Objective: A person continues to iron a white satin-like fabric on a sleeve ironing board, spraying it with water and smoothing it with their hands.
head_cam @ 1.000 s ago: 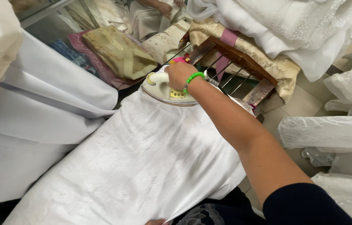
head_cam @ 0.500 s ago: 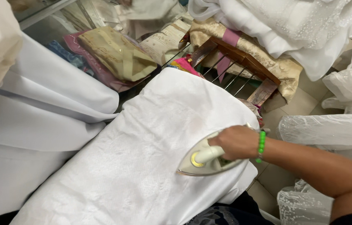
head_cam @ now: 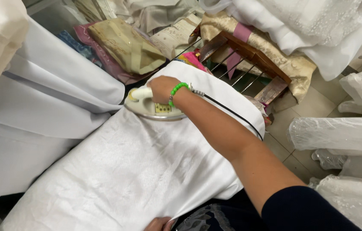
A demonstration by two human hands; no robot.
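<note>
**Iron at the far left of the white cloth**

Head view: your right hand point(head_cam: 162, 89) is clamped around the pale handle of the iron point(head_cam: 151, 108), fingers wrapped over it, with a green bead bracelet point(head_cam: 176, 91) on the wrist. The iron sits flat on the white cloth point(head_cam: 134, 171), at the far end of the board and close to its left edge. Its black cord point(head_cam: 232, 112) runs from the back of the iron, passes beside your forearm and drops over the right edge of the cloth.

Your left hand point(head_cam: 159, 223) shows only as a sliver at the bottom edge of the frame, touching the near hem of the white cloth; you cannot tell whether its fingers are apart or pinched on the fabric.

Beyond the iron lie folded beige and pink fabrics point(head_cam: 125, 45), and to their right a wooden rack point(head_cam: 249, 57) with metal bars stands tilted, draped with gold fabric. More white material point(head_cam: 39, 98) hangs to the left of the board, and white lace and netted fabric point(head_cam: 339, 134) are piled on the right over a tiled floor point(head_cam: 313, 100).
</note>
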